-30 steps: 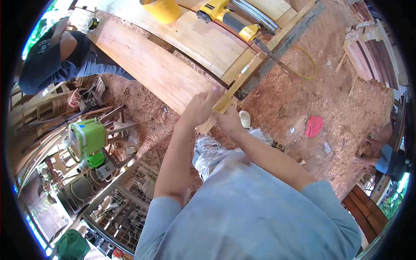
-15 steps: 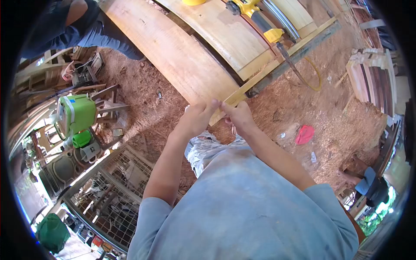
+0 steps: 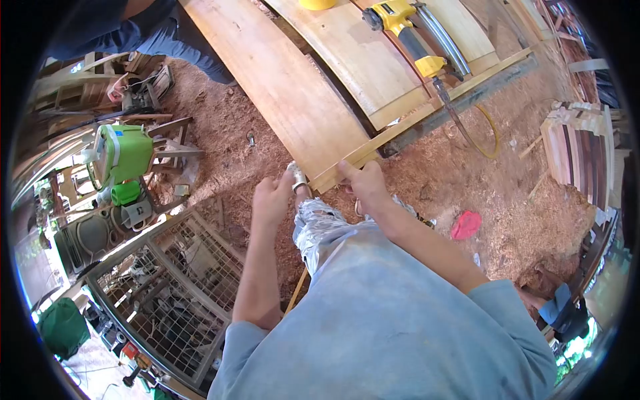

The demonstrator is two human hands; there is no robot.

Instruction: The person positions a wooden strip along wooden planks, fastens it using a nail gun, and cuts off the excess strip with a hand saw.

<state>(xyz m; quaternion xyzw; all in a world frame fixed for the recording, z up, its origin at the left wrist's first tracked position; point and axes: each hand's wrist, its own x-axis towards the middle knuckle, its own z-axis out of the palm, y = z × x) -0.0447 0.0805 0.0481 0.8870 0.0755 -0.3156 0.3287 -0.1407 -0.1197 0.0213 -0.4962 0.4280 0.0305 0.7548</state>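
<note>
Board (image 3: 283,87), wide and pale, runs from the far left to the middle of the view, its near end meeting a thin strip (image 3: 390,139) of similar wood. That strip slants from the near left, just ahead of the wearer's legs, across the ends of several panels (image 3: 363,70) toward the far right.

The right hand (image 3: 365,187) is at the strip's near part: its grip pinches the wood, thumb on top and fingers bent beneath. The left hand (image 3: 270,201) is just left of the strip's near end, apart from it, loosely curled with the thumb raised; whether its grip holds anything small, I cannot tell.

On the panels lies a yellow-and-black air nailer (image 3: 412,40) with a silvery magazine. A dark label on its body carries lettering too small to read, so the brand is unclear. A hose (image 3: 460,125) drops from its handle past the panels' edge. Part of a yellow container (image 3: 317,3) shows at the far edge.

At the far left, a person (image 3: 177,47) in dark clothing is beside the board. A green cooler (image 3: 128,155) with a pale strap is to the left; a red cloth-like item (image 3: 466,225) lies on the shavings to the right.
</note>
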